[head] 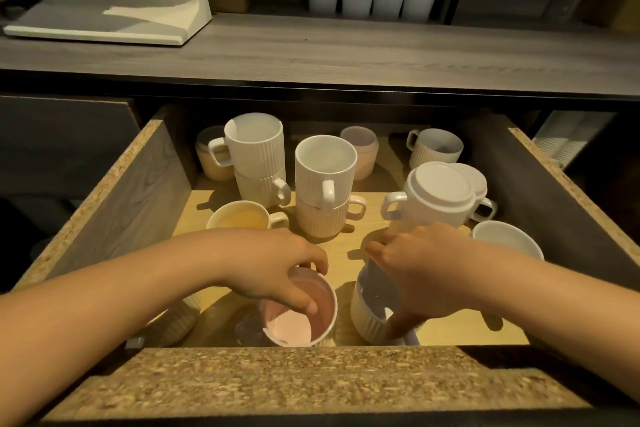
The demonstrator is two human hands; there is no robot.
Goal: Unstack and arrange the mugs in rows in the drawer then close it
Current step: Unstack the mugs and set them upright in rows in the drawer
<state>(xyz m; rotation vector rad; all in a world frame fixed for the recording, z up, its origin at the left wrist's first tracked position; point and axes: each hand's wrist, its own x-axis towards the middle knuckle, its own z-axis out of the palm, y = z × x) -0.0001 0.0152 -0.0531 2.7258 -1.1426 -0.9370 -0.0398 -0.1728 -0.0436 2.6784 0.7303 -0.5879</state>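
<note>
Near the drawer's (104,184) front edge, the left hand (277,267) pinches the pink mug's (304,315) rim, fingers clamped, while the right hand (426,274) closes on the white mug (369,315), likely setting a front row; stacks (325,184) wait behind.

No readable text, label, brand or number shows on the mugs (325,166) or drawer (114,191).

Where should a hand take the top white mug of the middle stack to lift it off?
By its handle, from the front. The top mug stands upright on a pink mug, and its handle points toward the person, clear of neighbours. Lifting straight up looks best, probably with the other hand steadying the pink mug, since the two seem nested.
</note>
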